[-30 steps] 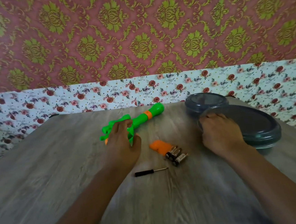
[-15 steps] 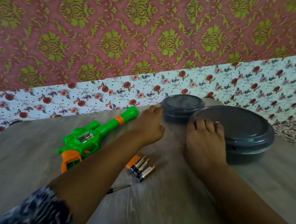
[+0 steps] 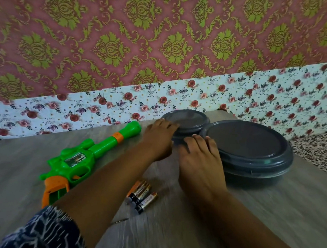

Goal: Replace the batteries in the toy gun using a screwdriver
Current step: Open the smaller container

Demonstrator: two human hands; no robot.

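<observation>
The green and orange toy gun (image 3: 78, 162) lies on the wooden table (image 3: 20, 177) at the left, with its barrel pointing to the back right. Three batteries (image 3: 143, 195) lie side by side near the middle, next to an orange piece (image 3: 133, 188) half hidden by my left forearm. Only the thin tip of the screwdriver (image 3: 120, 221) shows from under that forearm. My left hand (image 3: 160, 138) reaches across and rests its fingers on the left rim of a small grey lidded container (image 3: 190, 121). My right hand (image 3: 200, 160) touches that container's front side with its fingertips.
A larger grey lidded container (image 3: 248, 147) stands right of the small one and touches it. The table's right edge runs just beyond it, over a spotted fabric (image 3: 325, 152). A floral wall closes the back.
My left hand let go of the toy gun and moved right to the small container. My right hand slid from the large lid to the small container's front.
</observation>
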